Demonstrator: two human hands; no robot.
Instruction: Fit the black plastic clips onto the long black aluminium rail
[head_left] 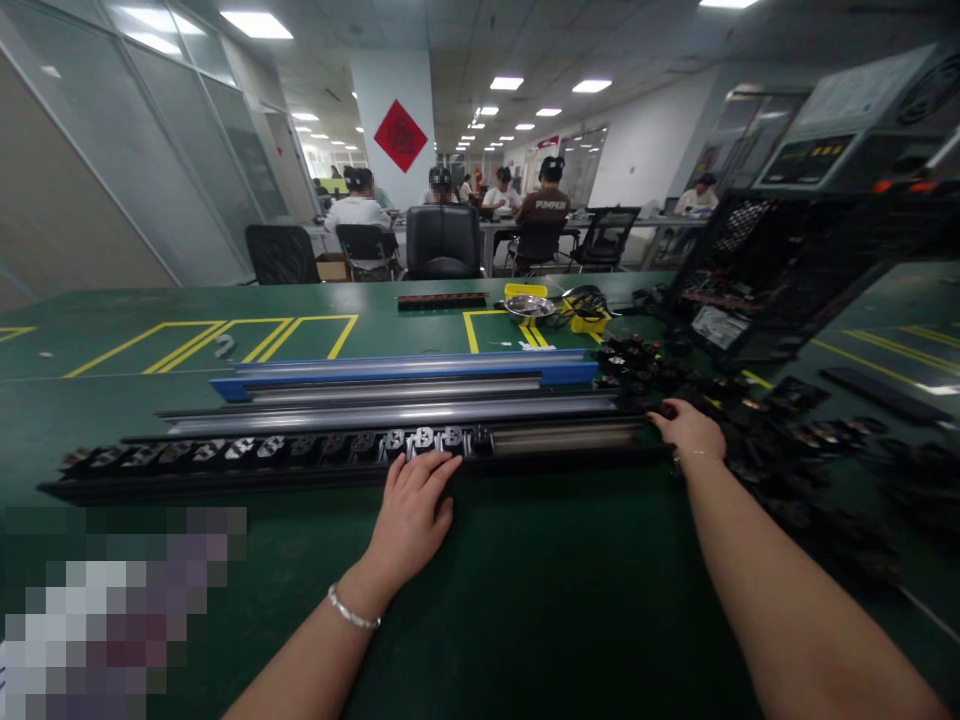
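A long black rail [570,462] lies across the green table in front of me. Black socket modules [424,440] sit in a row along its left and middle part, while its right stretch shows a bare metallic inside. My left hand [412,510] rests with fingers stretched out on the rail's near edge, by the modules at the middle. At the rail's right end is my right hand [694,432], its thumb and fingers closed together beside a heap of loose black parts [637,365]. Whatever small dark thing is between those fingertips cannot be made out.
Behind the rail lie metal strips [405,410] and a blue-edged profile [566,374]. Farther back are a metal bowl [529,308], a yellow container [589,318] with black cables and a short dark strip [441,301]. An open computer case [739,270] stands at right. People sit beyond.
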